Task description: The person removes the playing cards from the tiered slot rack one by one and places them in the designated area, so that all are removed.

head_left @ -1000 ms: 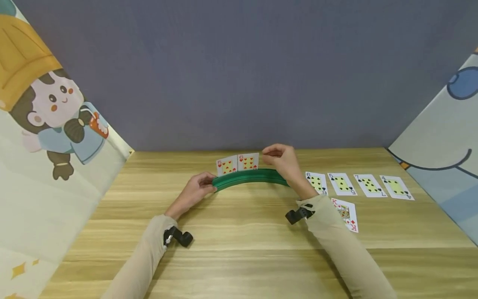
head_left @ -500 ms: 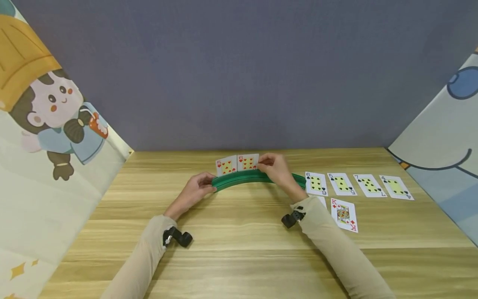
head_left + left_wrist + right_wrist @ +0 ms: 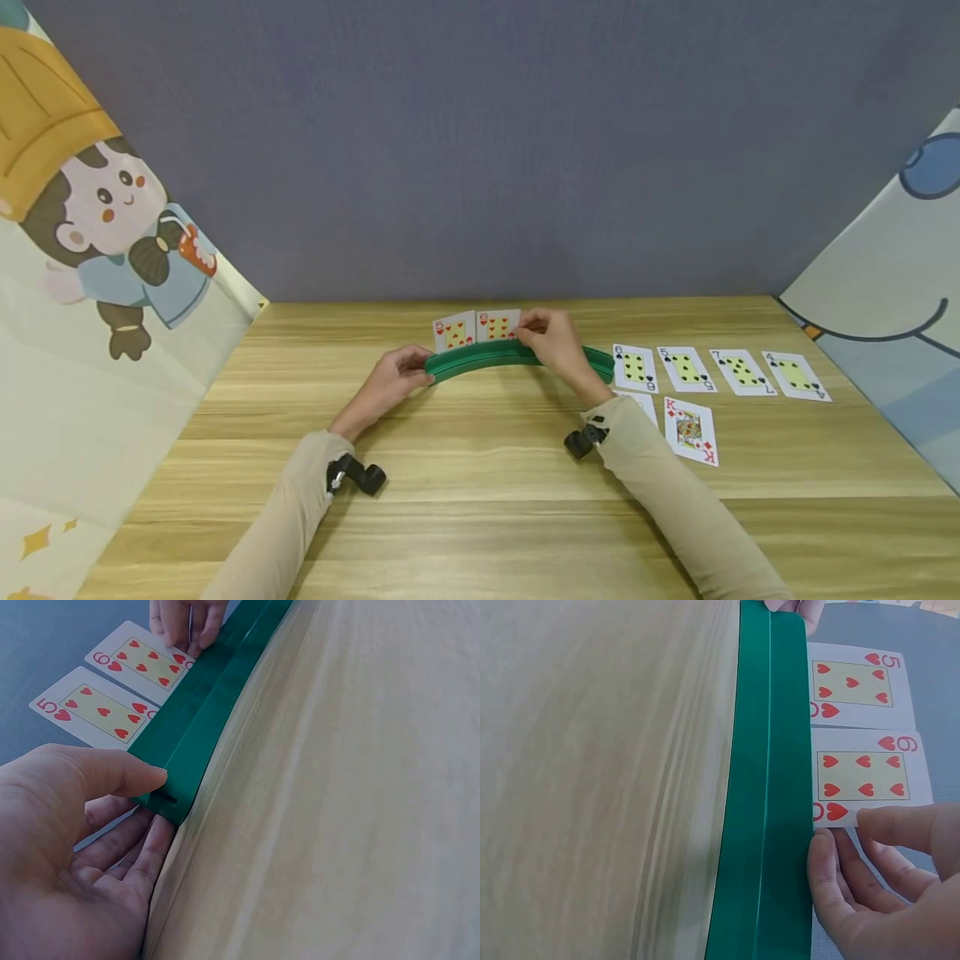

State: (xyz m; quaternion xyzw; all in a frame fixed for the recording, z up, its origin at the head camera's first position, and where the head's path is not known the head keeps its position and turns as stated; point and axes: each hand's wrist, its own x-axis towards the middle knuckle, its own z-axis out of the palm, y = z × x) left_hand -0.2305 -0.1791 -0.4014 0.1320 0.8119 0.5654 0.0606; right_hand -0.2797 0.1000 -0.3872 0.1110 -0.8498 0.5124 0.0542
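Note:
In the head view my left hand (image 3: 390, 379) grips the left end of a curved green card holder (image 3: 487, 356), thumb and fingers round it. The five of hearts (image 3: 454, 332) and six of hearts (image 3: 497, 326) stand upright side by side at the holder's left part. My right hand (image 3: 558, 342) is at the right side of the six of hearts. In the right wrist view an index fingertip touches that card's side edge, with the thumb by its lower corner, next to the holder. Both cards' bottoms are hidden by the holder.
On the wooden table (image 3: 465, 500) to the right lie the six (image 3: 634, 368), five (image 3: 686, 369), seven (image 3: 742, 372) and four of spades (image 3: 797, 377). Below them are the king of diamonds (image 3: 691, 429) and a card (image 3: 639, 402) partly covered by my right arm. A grey partition (image 3: 487, 150) rises behind.
My right hand has moved left from beside the cards to the right edge of the six of hearts and stays there. The left hand keeps its grip on the holder.

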